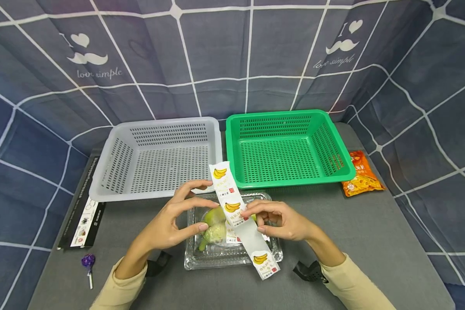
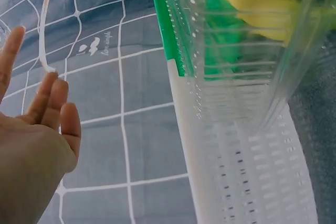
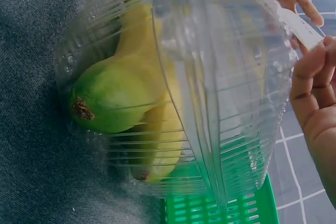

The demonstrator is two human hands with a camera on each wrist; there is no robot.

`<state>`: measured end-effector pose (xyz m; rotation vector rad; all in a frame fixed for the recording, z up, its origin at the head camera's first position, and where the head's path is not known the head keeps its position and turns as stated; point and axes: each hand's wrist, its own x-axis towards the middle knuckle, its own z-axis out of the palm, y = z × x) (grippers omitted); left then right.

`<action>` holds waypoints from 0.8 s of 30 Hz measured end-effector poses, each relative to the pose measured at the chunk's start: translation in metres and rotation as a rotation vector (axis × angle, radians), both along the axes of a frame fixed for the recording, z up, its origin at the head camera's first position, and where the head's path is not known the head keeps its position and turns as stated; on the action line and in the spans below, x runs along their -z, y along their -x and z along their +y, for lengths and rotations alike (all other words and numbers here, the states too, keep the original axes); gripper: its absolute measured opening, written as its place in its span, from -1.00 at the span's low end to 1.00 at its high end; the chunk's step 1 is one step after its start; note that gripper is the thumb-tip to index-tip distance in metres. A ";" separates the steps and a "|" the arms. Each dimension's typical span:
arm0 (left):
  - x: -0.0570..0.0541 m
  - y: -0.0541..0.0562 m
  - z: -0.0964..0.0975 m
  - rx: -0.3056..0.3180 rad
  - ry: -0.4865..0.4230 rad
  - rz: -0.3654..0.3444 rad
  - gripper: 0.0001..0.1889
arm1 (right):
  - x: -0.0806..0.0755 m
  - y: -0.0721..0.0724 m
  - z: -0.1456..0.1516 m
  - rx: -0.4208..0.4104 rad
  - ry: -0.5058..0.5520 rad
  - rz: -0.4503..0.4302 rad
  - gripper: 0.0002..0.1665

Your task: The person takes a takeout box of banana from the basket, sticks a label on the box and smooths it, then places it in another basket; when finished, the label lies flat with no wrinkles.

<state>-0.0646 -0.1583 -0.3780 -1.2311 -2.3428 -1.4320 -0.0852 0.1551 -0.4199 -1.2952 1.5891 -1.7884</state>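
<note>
My right hand (image 1: 283,220) pinches a long paper strip of banana stickers (image 1: 229,196) near its middle. The strip slants over a clear plastic clamshell box (image 1: 205,261), with part of its blank back showing. On the strip's left side is my left hand (image 1: 168,221), its fingers extended and thumb apart. In the left wrist view a fingertip of it meets the strip's end (image 2: 44,51). Inside the box lie a green rounded fruit (image 3: 113,98) and yellow elongated fruit (image 3: 168,140). A white printed label (image 1: 232,236) shows at the box, partly hidden by the strip.
Behind the box stand a grey-white basket (image 1: 128,196) and a green basket (image 1: 290,183), side by side. At the right lies an orange snack packet (image 1: 360,174). A long black box (image 1: 79,206) and a purple lollipop (image 1: 88,262) are on the left.
</note>
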 end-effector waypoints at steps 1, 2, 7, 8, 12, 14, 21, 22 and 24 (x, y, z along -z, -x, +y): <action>0.000 0.000 0.000 -0.012 -0.004 0.006 -0.56 | 0.000 0.000 0.000 0.008 -0.003 0.012 -0.46; 0.001 0.000 -0.001 -0.027 -0.005 0.010 -0.55 | 0.000 0.001 0.000 0.013 -0.006 0.026 -0.48; 0.002 0.000 -0.001 -0.064 0.020 0.006 -0.55 | 0.001 0.003 -0.001 0.020 -0.034 0.122 -0.55; 0.002 0.000 -0.001 -0.050 0.031 -0.004 -0.56 | 0.001 0.003 -0.001 0.020 -0.042 0.146 -0.57; 0.005 0.000 0.002 0.038 0.079 -0.049 -0.57 | 0.002 0.003 -0.002 0.030 -0.083 0.216 -0.62; 0.007 -0.001 0.004 0.076 0.101 -0.083 -0.57 | 0.002 0.003 -0.002 0.023 -0.085 0.233 -0.64; 0.016 -0.003 0.008 0.215 0.156 -0.141 -0.60 | 0.000 0.001 -0.003 -0.068 -0.048 0.132 -0.63; 0.017 -0.003 0.008 0.231 0.150 -0.144 -0.62 | 0.000 0.000 -0.003 -0.074 -0.045 0.121 -0.63; 0.018 -0.003 0.007 0.248 0.129 -0.162 -0.63 | 0.000 0.000 -0.002 -0.079 -0.041 0.115 -0.62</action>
